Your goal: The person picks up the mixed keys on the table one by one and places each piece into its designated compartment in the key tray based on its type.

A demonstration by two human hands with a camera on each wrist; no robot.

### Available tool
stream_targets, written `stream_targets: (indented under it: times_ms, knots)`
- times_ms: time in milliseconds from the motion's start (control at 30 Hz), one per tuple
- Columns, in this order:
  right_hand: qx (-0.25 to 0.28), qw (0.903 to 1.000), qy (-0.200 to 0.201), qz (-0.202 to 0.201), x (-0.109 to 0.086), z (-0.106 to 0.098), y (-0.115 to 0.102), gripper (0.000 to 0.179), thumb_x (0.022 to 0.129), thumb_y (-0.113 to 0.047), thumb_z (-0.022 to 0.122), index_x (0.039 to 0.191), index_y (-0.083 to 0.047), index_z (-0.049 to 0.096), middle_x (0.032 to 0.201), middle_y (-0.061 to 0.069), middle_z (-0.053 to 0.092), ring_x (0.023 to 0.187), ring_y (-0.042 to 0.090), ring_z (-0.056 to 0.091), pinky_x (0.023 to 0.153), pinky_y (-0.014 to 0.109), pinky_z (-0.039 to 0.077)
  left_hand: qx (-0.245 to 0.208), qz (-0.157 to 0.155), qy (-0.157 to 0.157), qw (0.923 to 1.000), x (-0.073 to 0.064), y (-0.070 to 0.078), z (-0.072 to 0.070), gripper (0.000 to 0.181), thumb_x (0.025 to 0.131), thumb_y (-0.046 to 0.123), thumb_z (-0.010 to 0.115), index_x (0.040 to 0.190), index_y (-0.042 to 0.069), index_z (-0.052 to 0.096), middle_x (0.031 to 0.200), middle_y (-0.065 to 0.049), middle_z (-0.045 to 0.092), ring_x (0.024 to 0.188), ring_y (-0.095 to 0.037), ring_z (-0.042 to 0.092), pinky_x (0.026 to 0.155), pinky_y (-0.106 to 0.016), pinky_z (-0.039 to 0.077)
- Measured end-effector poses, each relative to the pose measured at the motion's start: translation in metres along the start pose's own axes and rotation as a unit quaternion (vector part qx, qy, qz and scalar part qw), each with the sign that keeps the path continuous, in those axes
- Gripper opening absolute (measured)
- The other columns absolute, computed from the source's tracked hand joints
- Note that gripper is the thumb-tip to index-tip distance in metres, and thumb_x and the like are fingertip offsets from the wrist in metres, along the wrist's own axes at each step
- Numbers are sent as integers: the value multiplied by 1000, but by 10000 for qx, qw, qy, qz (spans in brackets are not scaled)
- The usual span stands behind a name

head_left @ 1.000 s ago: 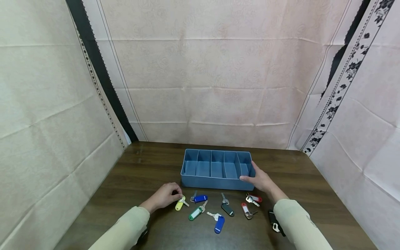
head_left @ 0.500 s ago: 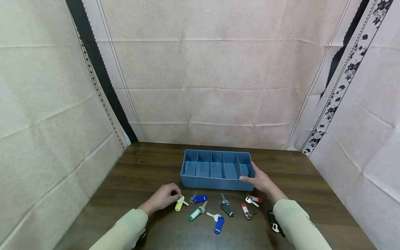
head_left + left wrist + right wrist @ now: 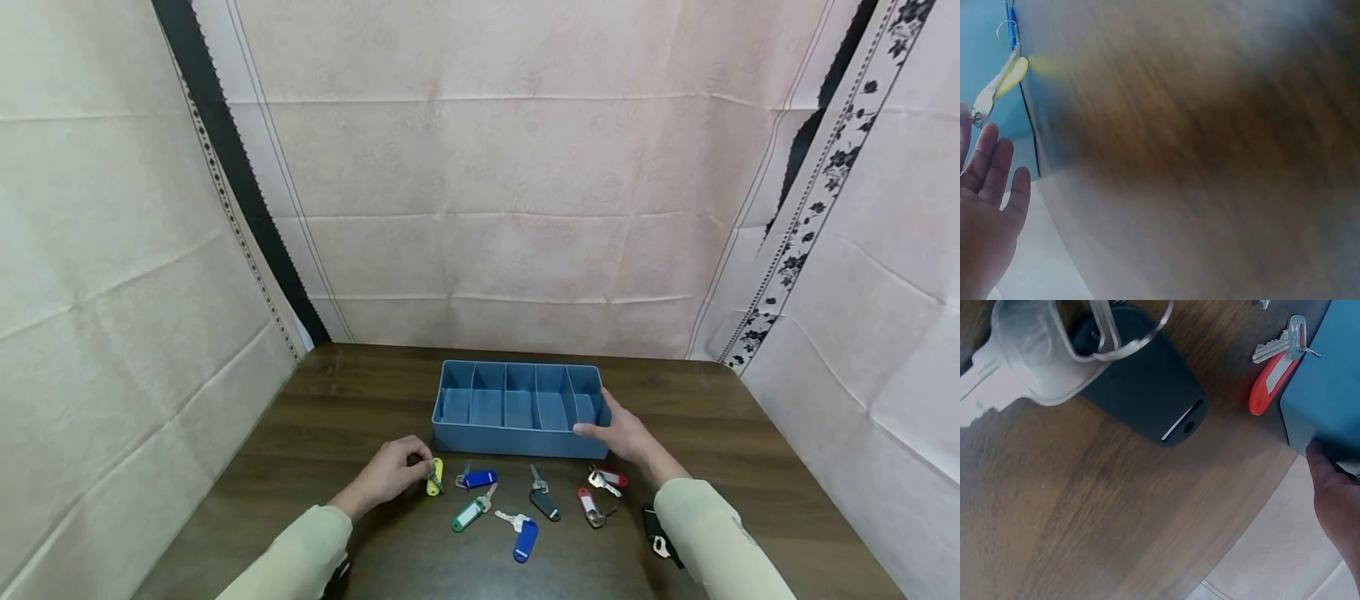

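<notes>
My left hand (image 3: 392, 473) pinches a key with a yellow tag (image 3: 435, 478) by its ring, just off the left front corner of the blue compartment box (image 3: 517, 442). In the left wrist view the silver key (image 3: 989, 95) and the yellow tag (image 3: 1013, 79) dangle from the fingertips, with the other fingers loosely extended. My right hand (image 3: 628, 433) grips the right end of the box, thumb on the front wall and fingers at the end wall. All five compartments look bare inside.
In front of the box lie several tagged keys: blue (image 3: 480, 478), green (image 3: 468, 515), another blue (image 3: 526, 540), dark (image 3: 545, 504) and two red (image 3: 589, 500). A black tag (image 3: 1147, 387) with a key lies under the right forearm. Pale cloth (image 3: 480, 208) surrounds the wooden table (image 3: 375, 383).
The yellow-tagged key has risen slightly off its spot and turned more upright in my left fingers, which moved a little. My right hand and the box stay put.
</notes>
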State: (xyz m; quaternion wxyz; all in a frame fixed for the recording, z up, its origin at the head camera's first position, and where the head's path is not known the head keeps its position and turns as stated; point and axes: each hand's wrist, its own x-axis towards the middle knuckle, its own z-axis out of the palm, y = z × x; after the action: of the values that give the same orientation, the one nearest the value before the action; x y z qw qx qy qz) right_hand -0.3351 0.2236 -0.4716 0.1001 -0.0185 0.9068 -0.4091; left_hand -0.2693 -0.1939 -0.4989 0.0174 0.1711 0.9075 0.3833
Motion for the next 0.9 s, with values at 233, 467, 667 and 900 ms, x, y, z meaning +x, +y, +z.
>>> stream_targets:
  times_ms: [233, 467, 667, 900]
  knots:
    - [-24, 10000, -45, -40, 0, 1, -2, 124, 75, -71, 70, 160, -15, -1, 160, 29, 13, 141, 55, 16, 103, 74, 23, -243, -153, 339, 9990, -2, 3, -3, 8, 96, 22, 67, 89, 21, 68, 94, 6, 61, 85, -15, 55, 76, -34, 49]
    - [-58, 10000, -37, -60, 1, 1, -3, 124, 75, -71, 70, 160, -15, -1, 160, 28, 13, 142, 55, 17, 103, 73, 23, -485, -297, 681, 9961, -3, 10, -7, 6, 95, 18, 68, 89, 20, 69, 94, 6, 63, 86, -15, 57, 79, -36, 49]
    - [-20, 10000, -10, -2, 0, 0, -3, 125, 74, -71, 70, 160, -15, 0, 160, 28, 13, 142, 54, 17, 104, 73, 23, -756, -490, 910, 9918, -3, 13, -12, 5, 96, 17, 67, 92, 19, 69, 94, 4, 62, 86, -17, 57, 80, -35, 50]
    - [-44, 10000, -8, -46, -1, 0, -1, 124, 74, -71, 70, 160, -14, 0, 160, 28, 14, 142, 55, 17, 103, 73, 23, -998, -614, 1203, 9858, 0, 13, -16, 5, 96, 16, 67, 92, 17, 70, 93, 3, 64, 86, -19, 57, 81, -35, 51]
